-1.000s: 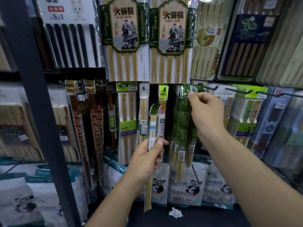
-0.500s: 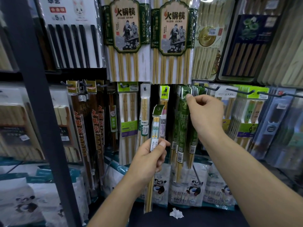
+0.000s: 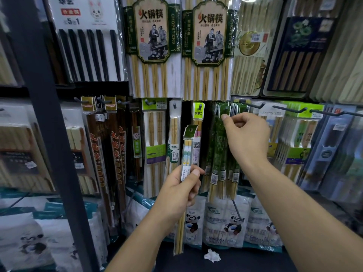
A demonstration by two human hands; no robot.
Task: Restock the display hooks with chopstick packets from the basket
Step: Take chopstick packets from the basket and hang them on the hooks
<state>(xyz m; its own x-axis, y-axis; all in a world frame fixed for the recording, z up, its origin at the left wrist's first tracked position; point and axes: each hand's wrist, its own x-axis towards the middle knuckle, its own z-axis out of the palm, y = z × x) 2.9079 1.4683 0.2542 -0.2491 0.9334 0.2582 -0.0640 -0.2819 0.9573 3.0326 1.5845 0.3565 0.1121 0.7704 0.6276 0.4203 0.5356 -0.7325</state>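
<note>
My left hand (image 3: pixel 181 190) grips a slim clear chopstick packet (image 3: pixel 187 152) with a green header, held upright in front of the display. My right hand (image 3: pixel 246 137) is raised to the right of it, thumb and fingers pinching the top of a green chopstick packet (image 3: pixel 223 122) in the bunch of green packets (image 3: pixel 221 160) hanging on a hook. A pink-labelled packet (image 3: pixel 197 146) hangs on its hook just behind the packet in my left hand. The basket is out of sight.
Bare hook ends (image 3: pixel 257 106) stick out to the right of the green bunch. A dark shelf upright (image 3: pixel 49 122) stands at the left. Large chopstick packs (image 3: pixel 154 46) hang above, panda-printed bags (image 3: pixel 224 220) sit below, and a crumpled white scrap (image 3: pixel 212 256) lies on the floor.
My right hand has shifted slightly down and left along the top of the green bunch. My left hand and its packet have stayed almost still.
</note>
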